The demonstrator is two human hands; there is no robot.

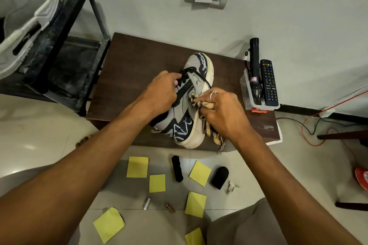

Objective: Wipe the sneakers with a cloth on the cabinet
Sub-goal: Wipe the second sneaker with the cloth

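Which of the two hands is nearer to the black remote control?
Right. The right hand, holding the cloth against the sneaker, lies left of the remote control; the left hand grips the laces farther left.

Left hand (162, 90) gripping sneaker (191, 103) on cabinet (123, 77), right hand (221, 113) pressing cloth (201, 103) (striped) against it

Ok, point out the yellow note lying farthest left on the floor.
The tilted yellow note at the bottom left, well left of the brush; the other five all lie further right.
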